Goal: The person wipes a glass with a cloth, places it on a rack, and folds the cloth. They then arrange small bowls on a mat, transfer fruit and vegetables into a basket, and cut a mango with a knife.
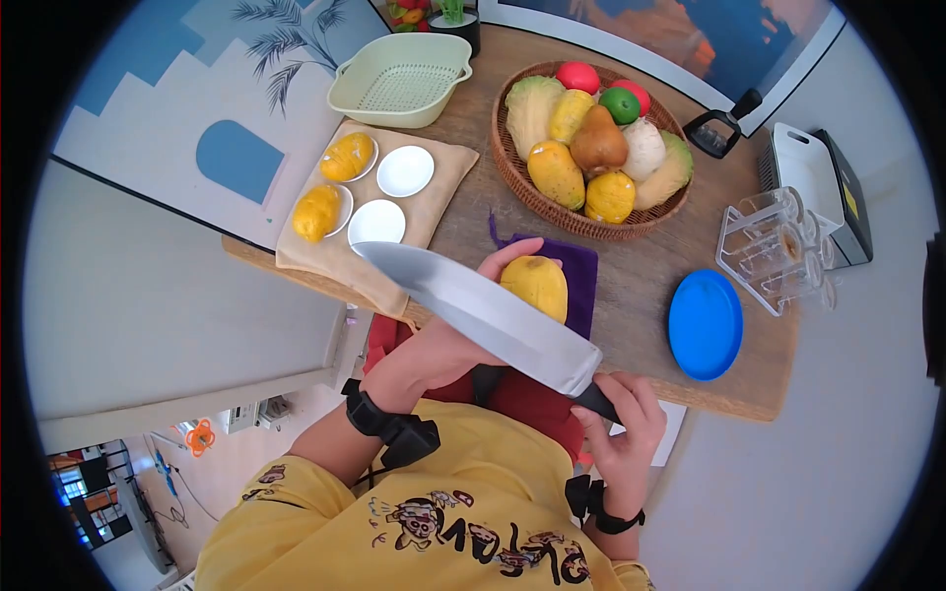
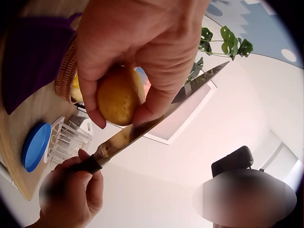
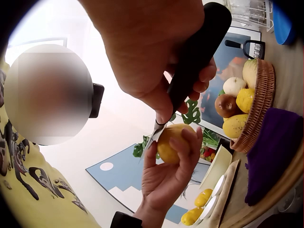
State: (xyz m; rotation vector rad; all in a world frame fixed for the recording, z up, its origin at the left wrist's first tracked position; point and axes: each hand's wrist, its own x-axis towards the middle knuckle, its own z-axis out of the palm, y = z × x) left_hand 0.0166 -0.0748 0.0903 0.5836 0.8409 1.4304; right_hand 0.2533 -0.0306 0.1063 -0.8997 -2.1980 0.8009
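My left hand (image 1: pixel 463 340) grips a yellow fruit (image 1: pixel 535 285), its fingers curled round the sides; the left wrist view shows the fruit (image 2: pixel 120 95) between thumb and fingers. In my right hand (image 1: pixel 631 433) is the black handle (image 3: pixel 194 57) of a large knife (image 1: pixel 483 315). The blade lies across in front of the left hand and fruit in the head view, its tip toward the white dishes. In the right wrist view the blade (image 3: pixel 153 137) is beside the fruit (image 3: pixel 173 145); whether it touches the skin, I cannot tell.
Beneath the hands lies a purple cloth (image 1: pixel 583 286). At left, a beige mat (image 1: pixel 434 212) holds several white dishes, two with yellow fruits, below a green colander (image 1: pixel 399 84). A wicker basket (image 1: pixel 512 182) of produce stands behind; a blue plate (image 1: pixel 706 325) and glass rack (image 1: pixel 754 276) are right.
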